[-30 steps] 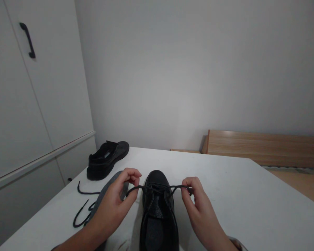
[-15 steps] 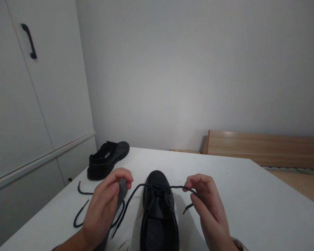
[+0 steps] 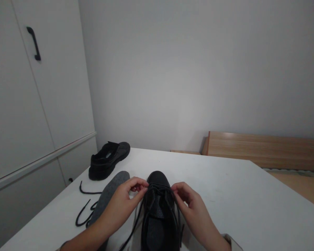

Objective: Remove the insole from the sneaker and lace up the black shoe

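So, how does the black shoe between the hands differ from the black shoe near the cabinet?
The near shoe has a lace threaded through it, and both hands pinch that lace; the far shoe shows no lace and is untouched. The near shoe points its toe away from the person, while the far shoe lies angled. Both are black and rest on the white table.

No legible text, label, brand, number or sign appears. The near black shoe point(image 3: 159, 209), the far black shoe point(image 3: 108, 160), the grey insole point(image 3: 108, 195), the white table point(image 3: 238, 195) and the cabinet door point(image 3: 42, 87) bear no readable marking.
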`<state>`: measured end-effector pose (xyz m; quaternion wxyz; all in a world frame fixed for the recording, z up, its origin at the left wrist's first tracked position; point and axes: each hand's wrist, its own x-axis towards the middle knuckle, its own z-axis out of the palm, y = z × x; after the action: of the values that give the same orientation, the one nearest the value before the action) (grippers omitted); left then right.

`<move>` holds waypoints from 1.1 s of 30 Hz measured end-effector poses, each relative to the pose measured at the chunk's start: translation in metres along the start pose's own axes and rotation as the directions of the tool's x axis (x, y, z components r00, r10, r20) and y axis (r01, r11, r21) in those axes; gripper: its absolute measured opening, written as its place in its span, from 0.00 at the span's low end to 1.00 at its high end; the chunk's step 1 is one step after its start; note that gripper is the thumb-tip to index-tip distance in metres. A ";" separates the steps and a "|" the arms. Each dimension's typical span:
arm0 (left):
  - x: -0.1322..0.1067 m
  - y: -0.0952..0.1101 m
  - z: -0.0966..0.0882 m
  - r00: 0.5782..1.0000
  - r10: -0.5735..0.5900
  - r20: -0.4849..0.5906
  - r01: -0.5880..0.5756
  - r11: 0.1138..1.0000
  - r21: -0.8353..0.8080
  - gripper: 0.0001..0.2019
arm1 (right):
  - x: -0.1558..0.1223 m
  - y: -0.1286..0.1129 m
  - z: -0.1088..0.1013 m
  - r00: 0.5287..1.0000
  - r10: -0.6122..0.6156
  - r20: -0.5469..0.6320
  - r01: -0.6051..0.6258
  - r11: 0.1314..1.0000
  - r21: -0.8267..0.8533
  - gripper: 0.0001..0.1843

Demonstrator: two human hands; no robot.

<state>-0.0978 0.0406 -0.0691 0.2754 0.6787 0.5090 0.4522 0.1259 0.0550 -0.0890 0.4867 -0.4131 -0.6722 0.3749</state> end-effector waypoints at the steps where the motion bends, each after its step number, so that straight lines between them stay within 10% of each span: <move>1: 0.000 0.000 0.000 1.000 0.011 0.006 -0.011 1.000 0.005 0.10 | 0.000 0.000 0.001 1.000 0.007 0.008 -0.007 1.000 0.014 0.12; 17: -0.006 0.008 0.004 0.985 0.171 0.010 -0.171 0.983 0.061 0.06 | -0.009 -0.007 0.011 0.992 -0.126 0.006 0.126 0.992 0.016 0.10; 33: -0.007 0.007 -0.002 1.000 0.017 -0.019 -0.022 0.961 -0.276 0.10 | -0.009 -0.011 0.001 0.986 -0.118 -0.113 0.115 0.993 -0.032 0.03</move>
<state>-0.0965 0.0317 -0.0646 0.3587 0.6348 0.4363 0.5272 0.1247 0.0423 -0.0823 0.5406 -0.4000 -0.6707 0.3129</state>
